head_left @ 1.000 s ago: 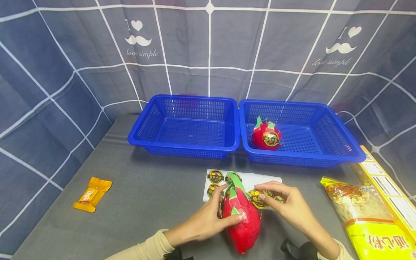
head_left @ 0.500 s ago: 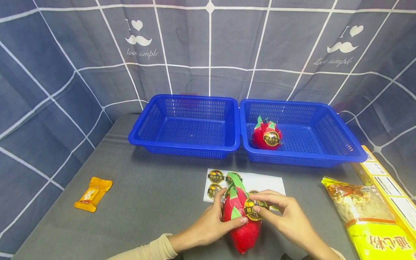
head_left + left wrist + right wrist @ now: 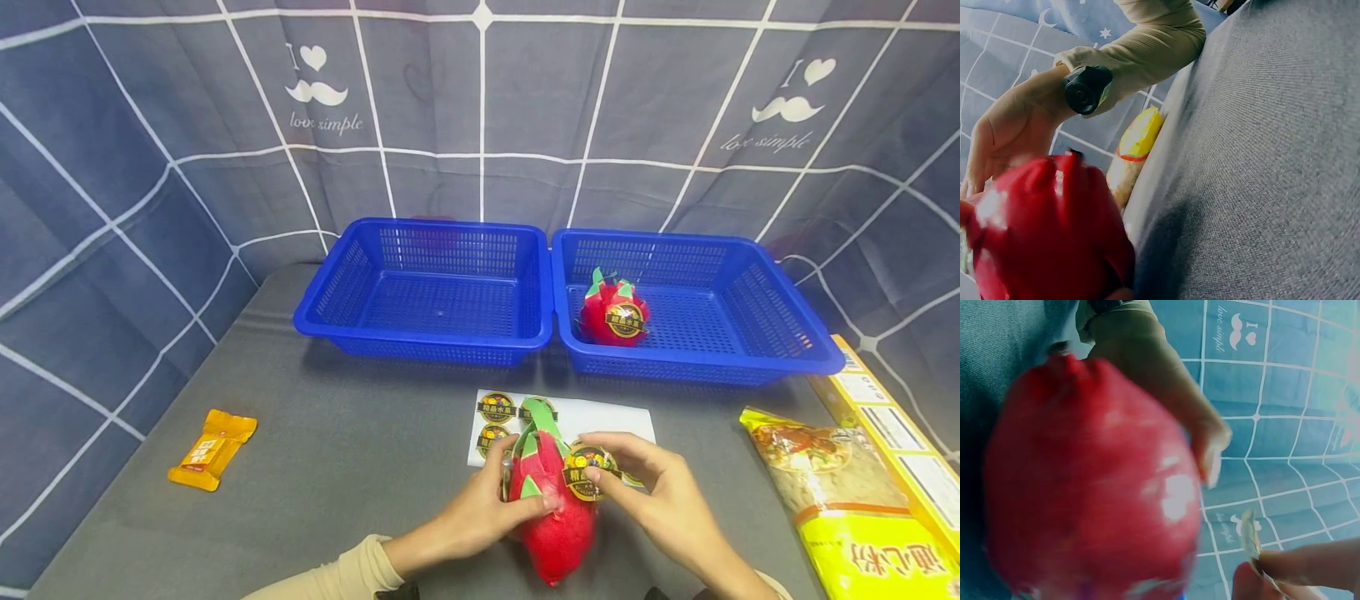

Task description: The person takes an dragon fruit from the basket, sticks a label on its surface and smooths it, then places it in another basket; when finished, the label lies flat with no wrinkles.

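Note:
In the head view a red dragon fruit point(image 3: 558, 533) with green leaf tips is held by my left hand point(image 3: 468, 517), its thumb lying across the front. My right hand point(image 3: 663, 496) pinches a round black-and-gold sticker point(image 3: 585, 475) by its right side, beside the fruit's upper right. Whether the sticker touches the skin cannot be told there. The right wrist view has the sticker point(image 3: 1249, 534) edge-on between fingertips, apart from the fruit point(image 3: 1091, 481). Behind the fruit lies a white sticker sheet point(image 3: 600, 417), partly hidden. The left wrist view is mostly filled by the fruit point(image 3: 1047, 231).
Two blue baskets stand at the back: the left basket point(image 3: 420, 340) and the right basket point(image 3: 697, 367), which holds another stickered dragon fruit point(image 3: 611, 312). An orange packet point(image 3: 213, 450) lies at left. A noodle bag point(image 3: 855, 508) and a yellow box point(image 3: 892, 433) lie at right.
My right hand has brought the sticker slightly down and left from above the sheet to beside the fruit. The fruit has shifted a little left in my left hand during the last half second.

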`<state>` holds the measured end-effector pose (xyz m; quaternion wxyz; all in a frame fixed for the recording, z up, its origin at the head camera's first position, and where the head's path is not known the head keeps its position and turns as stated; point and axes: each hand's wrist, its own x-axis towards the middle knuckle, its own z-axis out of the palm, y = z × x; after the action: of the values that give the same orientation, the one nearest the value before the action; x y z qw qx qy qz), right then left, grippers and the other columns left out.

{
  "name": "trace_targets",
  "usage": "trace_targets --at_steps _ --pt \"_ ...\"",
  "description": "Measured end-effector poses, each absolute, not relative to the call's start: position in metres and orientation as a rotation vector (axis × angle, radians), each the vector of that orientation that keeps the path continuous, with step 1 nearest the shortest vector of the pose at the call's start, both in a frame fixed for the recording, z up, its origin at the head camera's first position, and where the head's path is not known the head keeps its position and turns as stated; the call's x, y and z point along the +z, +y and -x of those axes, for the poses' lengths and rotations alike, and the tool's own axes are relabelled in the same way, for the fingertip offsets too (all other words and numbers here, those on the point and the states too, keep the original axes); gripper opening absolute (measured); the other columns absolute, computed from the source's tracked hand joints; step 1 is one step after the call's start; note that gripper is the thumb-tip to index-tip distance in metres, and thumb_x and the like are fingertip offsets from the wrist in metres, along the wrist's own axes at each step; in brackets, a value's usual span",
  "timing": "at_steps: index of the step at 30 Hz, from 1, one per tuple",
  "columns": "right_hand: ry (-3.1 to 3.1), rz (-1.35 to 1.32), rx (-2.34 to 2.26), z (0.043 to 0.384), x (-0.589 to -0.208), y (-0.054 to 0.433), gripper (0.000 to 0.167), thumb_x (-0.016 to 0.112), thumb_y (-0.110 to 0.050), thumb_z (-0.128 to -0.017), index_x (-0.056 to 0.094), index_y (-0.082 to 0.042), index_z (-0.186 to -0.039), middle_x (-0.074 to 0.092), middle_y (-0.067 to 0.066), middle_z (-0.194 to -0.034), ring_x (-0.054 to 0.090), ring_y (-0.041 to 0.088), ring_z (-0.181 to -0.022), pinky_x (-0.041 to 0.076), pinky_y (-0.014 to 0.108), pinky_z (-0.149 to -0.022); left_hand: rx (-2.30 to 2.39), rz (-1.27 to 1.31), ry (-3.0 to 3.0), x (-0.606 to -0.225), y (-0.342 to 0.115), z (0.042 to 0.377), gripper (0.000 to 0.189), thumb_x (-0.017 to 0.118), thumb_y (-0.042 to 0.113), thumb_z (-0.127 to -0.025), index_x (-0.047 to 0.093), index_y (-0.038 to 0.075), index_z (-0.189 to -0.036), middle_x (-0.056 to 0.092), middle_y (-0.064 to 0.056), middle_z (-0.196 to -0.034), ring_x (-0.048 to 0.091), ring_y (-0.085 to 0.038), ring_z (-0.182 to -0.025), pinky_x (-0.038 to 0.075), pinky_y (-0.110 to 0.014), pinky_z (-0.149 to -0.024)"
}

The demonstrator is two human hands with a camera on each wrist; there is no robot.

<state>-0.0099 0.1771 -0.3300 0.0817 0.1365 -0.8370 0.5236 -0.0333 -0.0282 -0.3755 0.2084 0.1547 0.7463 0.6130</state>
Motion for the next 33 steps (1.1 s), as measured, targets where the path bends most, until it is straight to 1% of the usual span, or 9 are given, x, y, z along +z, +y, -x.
trace_targets --at_steps 2,4,9,12,16,23,27,30,33 --pt "-2.456 -0.37 1.6 0.012 -0.33 0.177 0.036 0.068 -0.002 -0.077 0.059 -0.009 -0.111 0.068 -0.007 -0.094 0.063 0.003 -0.085 0.05 0.017 -0.075 1.762 -0.458 2.03 -0.374 -0.029 0.035 0.077 0.067 0.026 -0.079 0.019 0.01 -0.138 0.057 -0.017 -0.113 0.06 -0.017 -0.095 0.051 -0.021 -0.072" --pt "-2.404 -0.339 1.642 0.013 -0.33 0.177 0.039 0.067 0.002 -0.077 0.055 -0.005 -0.113 0.068 -0.008 -0.093 0.064 0.004 -0.083 0.05 0.017 -0.073 1.817 -0.475 1.995 -0.371 -0.031 0.038 0.076 0.066 0.024 -0.08 0.019 0.01 -0.138 0.055 -0.019 -0.116 0.06 -0.017 -0.095 0.052 -0.023 -0.07" --pt "-2.331 -0.205 1.725 0.014 -0.33 0.177 0.042 0.066 0.004 -0.077 0.052 -0.004 -0.115 0.066 -0.011 -0.094 0.062 0.001 -0.085 0.049 0.014 -0.071 1.92 -0.427 1.962 -0.364 -0.036 0.046 0.076 0.065 0.025 -0.08 0.018 0.013 -0.138 0.051 -0.023 -0.118 0.062 -0.019 -0.089 0.054 -0.03 -0.061" --pt "-2.275 -0.18 1.784 0.014 -0.332 0.176 0.042 0.066 0.006 -0.076 0.051 -0.002 -0.114 0.066 -0.009 -0.095 0.062 0.002 -0.086 0.05 0.014 -0.071 1.988 -0.402 1.923 -0.363 -0.039 0.052 0.075 0.065 0.022 -0.08 0.017 0.013 -0.138 0.05 -0.025 -0.118 0.063 -0.022 -0.089 0.055 -0.033 -0.062" --pt "-2.191 -0.215 1.878 0.013 -0.335 0.171 0.041 0.065 0.009 -0.075 0.051 0.002 -0.113 0.066 -0.006 -0.096 0.062 0.003 -0.087 0.051 0.016 -0.071 2.046 -0.378 1.897 -0.362 -0.043 0.059 0.073 0.062 0.021 -0.081 0.016 0.012 -0.138 0.047 -0.027 -0.118 0.062 -0.023 -0.09 0.056 -0.037 -0.064" --pt "-2.067 -0.326 2.001 0.013 -0.342 0.157 0.041 0.062 0.014 -0.075 0.049 0.008 -0.113 0.065 -0.001 -0.1 0.061 0.005 -0.092 0.051 0.016 -0.073 2.059 -0.347 1.906 -0.363 -0.046 0.063 0.071 0.06 0.022 -0.082 0.018 0.011 -0.138 0.047 -0.027 -0.119 0.062 -0.022 -0.09 0.055 -0.036 -0.064" --pt "-2.022 -0.355 2.009 0.015 -0.341 0.148 0.04 0.062 0.014 -0.074 0.049 0.008 -0.112 0.063 0.002 -0.101 0.061 0.007 -0.093 0.051 0.017 -0.075 2.055 -0.339 1.919 -0.364 -0.046 0.063 0.072 0.061 0.024 -0.082 0.018 0.012 -0.138 0.047 -0.026 -0.119 0.062 -0.021 -0.09 0.056 -0.036 -0.064" --pt "-1.998 -0.39 1.993 0.017 -0.34 0.141 0.041 0.063 0.015 -0.073 0.049 0.01 -0.112 0.062 0.005 -0.103 0.06 0.007 -0.095 0.051 0.016 -0.077 2.056 -0.336 1.919 -0.365 -0.046 0.063 0.073 0.062 0.024 -0.082 0.017 0.013 -0.138 0.048 -0.026 -0.118 0.062 -0.021 -0.089 0.056 -0.036 -0.065" --pt "-1.979 -0.437 1.964 0.018 -0.339 0.135 0.042 0.062 0.015 -0.073 0.048 0.011 -0.112 0.061 0.008 -0.106 0.059 0.008 -0.1 0.048 0.015 -0.082 2.059 -0.322 1.913 -0.365 -0.044 0.062 0.072 0.062 0.023 -0.082 0.017 0.015 -0.138 0.048 -0.026 -0.116 0.062 -0.021 -0.088 0.055 -0.036 -0.065"
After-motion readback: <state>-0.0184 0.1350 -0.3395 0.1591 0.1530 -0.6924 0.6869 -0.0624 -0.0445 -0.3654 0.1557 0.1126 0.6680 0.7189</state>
